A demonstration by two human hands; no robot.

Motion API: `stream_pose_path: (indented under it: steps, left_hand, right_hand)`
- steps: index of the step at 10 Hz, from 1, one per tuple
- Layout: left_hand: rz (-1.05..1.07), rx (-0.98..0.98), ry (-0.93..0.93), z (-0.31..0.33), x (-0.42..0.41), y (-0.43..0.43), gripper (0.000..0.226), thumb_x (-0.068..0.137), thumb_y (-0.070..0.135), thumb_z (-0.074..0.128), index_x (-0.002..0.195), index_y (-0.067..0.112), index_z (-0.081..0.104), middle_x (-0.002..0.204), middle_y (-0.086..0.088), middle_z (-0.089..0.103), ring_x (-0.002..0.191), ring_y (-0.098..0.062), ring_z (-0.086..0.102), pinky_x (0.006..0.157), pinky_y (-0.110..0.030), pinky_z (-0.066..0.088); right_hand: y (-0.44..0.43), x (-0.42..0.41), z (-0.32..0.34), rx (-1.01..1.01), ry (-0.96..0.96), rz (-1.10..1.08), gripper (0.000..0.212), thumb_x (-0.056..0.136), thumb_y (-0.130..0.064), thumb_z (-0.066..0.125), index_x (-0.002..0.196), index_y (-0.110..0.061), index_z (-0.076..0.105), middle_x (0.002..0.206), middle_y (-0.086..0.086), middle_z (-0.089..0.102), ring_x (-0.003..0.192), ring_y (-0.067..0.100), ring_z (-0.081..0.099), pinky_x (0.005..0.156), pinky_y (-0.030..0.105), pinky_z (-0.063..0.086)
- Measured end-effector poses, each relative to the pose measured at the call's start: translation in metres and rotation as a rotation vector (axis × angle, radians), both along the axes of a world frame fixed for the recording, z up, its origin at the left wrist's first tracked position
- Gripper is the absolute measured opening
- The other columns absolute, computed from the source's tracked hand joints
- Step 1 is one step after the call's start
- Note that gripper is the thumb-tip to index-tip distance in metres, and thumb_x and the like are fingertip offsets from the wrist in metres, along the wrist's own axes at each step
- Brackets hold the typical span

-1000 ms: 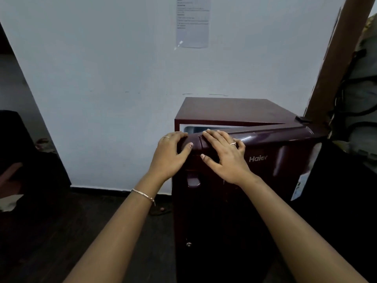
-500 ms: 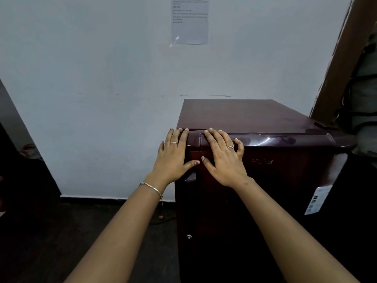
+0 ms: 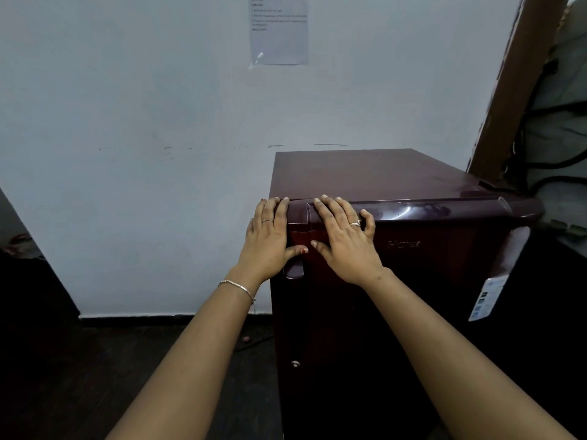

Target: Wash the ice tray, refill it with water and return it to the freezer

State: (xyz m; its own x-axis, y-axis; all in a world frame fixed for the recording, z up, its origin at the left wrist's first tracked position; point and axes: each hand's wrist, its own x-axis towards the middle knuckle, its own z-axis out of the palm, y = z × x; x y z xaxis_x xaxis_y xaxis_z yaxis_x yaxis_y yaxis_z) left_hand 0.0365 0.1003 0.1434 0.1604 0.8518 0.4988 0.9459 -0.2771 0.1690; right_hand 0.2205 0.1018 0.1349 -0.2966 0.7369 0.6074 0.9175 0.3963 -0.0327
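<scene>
Head view is filled by a maroon fridge [image 3: 365,176] set against a pale wall [image 3: 127,122], and its door [image 3: 428,268] is seen lying flush with the cabinet, no gap being shown along the top edge. The left hand [image 3: 270,236] and the right hand [image 3: 344,241] are laid side by side on the door's upper corner at the handle side. Their fingers are straight and draped over the rounded top edge, and the thumbs are almost met on the door face just above the handle [image 3: 293,268]; nothing is gripped by either. Such flat placement is judged to be for pressing, since force is best applied on the side away from the hinge, where the seal is most easily seated. The ice tray is not seen anywhere. It is presumed, not observed, to be inside behind the door, which would put the task at its last step. A printed notice [image 3: 279,30] is taped to the wall above, and a label [image 3: 489,296] is stuck near the door's right edge.
</scene>
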Motion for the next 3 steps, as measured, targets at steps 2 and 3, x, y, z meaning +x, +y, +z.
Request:
stream_pose_path:
  steps: [2, 3]
  left_hand:
    - [0.064, -0.063, -0.034, 0.007, 0.013, -0.011, 0.087, 0.092, 0.058, 0.044, 0.154, 0.012, 0.004, 0.162, -0.007, -0.004, 0.148, -0.028, -0.013, 0.117, -0.058, 0.000]
    - [0.079, 0.075, 0.023, 0.001, 0.032, -0.021, 0.081, 0.096, 0.057, 0.028, 0.154, 0.007, 0.002, 0.162, -0.008, -0.010, 0.148, -0.025, -0.016, 0.115, -0.059, -0.008]
  right_hand:
    - [-0.017, 0.016, 0.013, -0.062, 0.162, 0.116, 0.068, 0.095, -0.030, 0.052, 0.153, -0.032, 0.019, 0.159, -0.013, 0.021, 0.148, 0.008, 0.009, 0.114, 0.037, -0.002]
    - [-0.039, 0.038, 0.005, -0.011, 0.278, 0.059, 0.067, 0.094, -0.024, 0.053, 0.153, -0.032, 0.022, 0.158, -0.011, 0.026, 0.147, 0.008, 0.011, 0.114, 0.035, -0.002]
